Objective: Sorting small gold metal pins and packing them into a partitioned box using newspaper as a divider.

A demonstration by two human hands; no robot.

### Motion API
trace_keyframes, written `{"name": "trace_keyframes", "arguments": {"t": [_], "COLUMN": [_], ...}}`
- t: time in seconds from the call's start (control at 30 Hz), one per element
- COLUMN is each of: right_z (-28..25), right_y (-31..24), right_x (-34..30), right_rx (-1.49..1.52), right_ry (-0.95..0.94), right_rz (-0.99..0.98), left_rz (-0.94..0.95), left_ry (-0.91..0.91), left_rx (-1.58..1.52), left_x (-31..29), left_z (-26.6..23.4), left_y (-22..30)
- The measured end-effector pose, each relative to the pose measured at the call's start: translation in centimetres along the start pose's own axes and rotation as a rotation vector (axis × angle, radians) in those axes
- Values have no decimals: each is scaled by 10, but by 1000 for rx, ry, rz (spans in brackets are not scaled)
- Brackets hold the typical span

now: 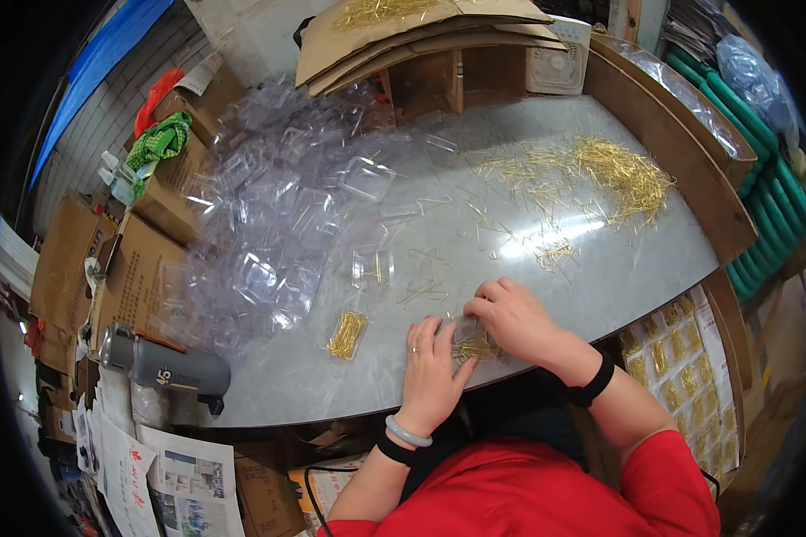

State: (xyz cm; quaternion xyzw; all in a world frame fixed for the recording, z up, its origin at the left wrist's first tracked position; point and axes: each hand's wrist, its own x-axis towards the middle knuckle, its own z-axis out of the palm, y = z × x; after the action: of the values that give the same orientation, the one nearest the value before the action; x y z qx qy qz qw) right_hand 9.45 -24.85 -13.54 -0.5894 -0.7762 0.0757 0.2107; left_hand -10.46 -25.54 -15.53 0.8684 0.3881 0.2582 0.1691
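At the table's near edge, a small clear plastic box (472, 347) with gold wire pieces in it lies between my hands. My left hand (432, 371) holds its left side, thumb and fingers closed against it. Curled over the box's far right side is my right hand (515, 324), its fingertips pressed together; what they pinch is too small to make out. A second clear box, packed with gold wire pieces (347, 335), sits to the left of my left hand. Just beyond my hands lie a few loose wire pieces (425, 291) and a clear case (372, 268) with some wire on it.
Clear plastic cases (278, 215) are heaped on the table's left. A pile of gold wire pieces (622, 174) lies far right, inside a cardboard border (681, 134). A grey bottle (175, 365) lies at the left edge. Filled packs (685, 376) stand below right.
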Motion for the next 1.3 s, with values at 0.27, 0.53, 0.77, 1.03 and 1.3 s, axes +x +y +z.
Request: {"name": "trace_keyframes", "arguments": {"t": [0.27, 0.53, 0.77, 1.03, 1.3], "right_z": [-30, 4, 24, -1, 39], "right_y": [-7, 4, -21, 18, -23], "right_x": [-37, -44, -49, -17, -37], "right_rx": [137, 153, 301, 111, 279], "right_ry": [24, 157, 227, 68, 301], "right_rz": [-96, -124, 40, -244, 50], "left_rz": [49, 127, 127, 119, 127], "left_ry": [-33, -175, -195, -171, -166], "left_rx": [21, 55, 5, -1, 48], "left_x": [-2, 12, 14, 5, 6], "left_z": [-3, -6, 7, -4, 4], "left_y": [-10, 1, 3, -7, -7]}}
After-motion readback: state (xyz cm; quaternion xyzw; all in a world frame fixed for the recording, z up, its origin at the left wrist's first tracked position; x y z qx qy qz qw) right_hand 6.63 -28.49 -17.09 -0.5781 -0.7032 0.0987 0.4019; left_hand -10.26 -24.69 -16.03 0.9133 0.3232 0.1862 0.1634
